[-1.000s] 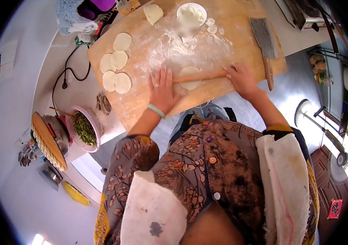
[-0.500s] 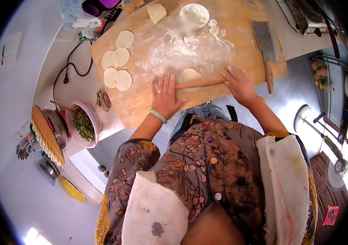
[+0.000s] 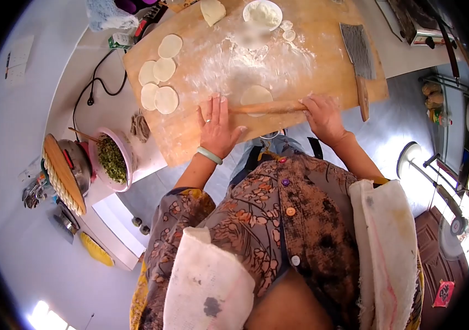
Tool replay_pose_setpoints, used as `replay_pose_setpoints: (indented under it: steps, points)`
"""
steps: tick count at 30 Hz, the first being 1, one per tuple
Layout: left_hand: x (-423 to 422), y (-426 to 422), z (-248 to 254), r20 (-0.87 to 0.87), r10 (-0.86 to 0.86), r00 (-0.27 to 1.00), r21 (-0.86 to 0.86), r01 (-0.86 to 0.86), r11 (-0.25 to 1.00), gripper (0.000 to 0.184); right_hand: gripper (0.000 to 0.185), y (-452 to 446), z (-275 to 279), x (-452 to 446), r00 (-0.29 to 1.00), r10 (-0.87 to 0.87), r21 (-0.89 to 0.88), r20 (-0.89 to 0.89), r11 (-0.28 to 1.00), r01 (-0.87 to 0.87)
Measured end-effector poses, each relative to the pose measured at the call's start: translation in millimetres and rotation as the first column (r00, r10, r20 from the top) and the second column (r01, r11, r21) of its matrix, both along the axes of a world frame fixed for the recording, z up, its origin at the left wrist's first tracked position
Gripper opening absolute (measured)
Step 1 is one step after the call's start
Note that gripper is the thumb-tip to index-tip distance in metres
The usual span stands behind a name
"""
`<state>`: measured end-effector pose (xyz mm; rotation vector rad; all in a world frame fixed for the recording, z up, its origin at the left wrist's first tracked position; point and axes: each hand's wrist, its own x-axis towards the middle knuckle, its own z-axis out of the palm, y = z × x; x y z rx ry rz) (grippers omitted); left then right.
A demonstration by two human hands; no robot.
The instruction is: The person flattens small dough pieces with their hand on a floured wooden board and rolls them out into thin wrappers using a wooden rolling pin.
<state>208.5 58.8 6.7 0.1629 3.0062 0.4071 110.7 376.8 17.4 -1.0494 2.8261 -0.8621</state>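
Observation:
A wooden rolling pin lies across the near part of a round dough wrapper on a floured wooden board. My left hand rests flat on the pin's left end, fingers stretched forward and thumb out to the side. At the other end, my right hand curls its fingers over the pin. Several finished dough rounds lie at the board's left, some overlapping. Loose flour is spread beyond the pin, near a white bowl of flour and small dough pieces.
A cleaver lies along the board's right side, handle toward me. A dough lump sits at the far edge. Left of the board stand a pink bowl of chopped green filling and a black cord. A stove is at far right.
The rolling pin has shifted slightly left and toward me over the wrapper, both hands moving with it. The view has tilted a little.

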Motion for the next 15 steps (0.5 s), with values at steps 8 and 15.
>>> replay_pose_setpoints:
  steps: [8,15]
  points:
    - [22.8,15.0,-19.6,0.084,-0.041,0.996,-0.039,0.045,0.998,0.098,0.035,8.2,-11.1,10.9,0.999,0.050,0.112,0.007,0.992,-0.051]
    - [-36.3,1.8,-20.8,0.045,-0.004,0.999,-0.022,0.005,1.000,0.099,0.034,-8.5,-14.6,-5.6,0.994,0.014,0.086,0.110,0.996,-0.023]
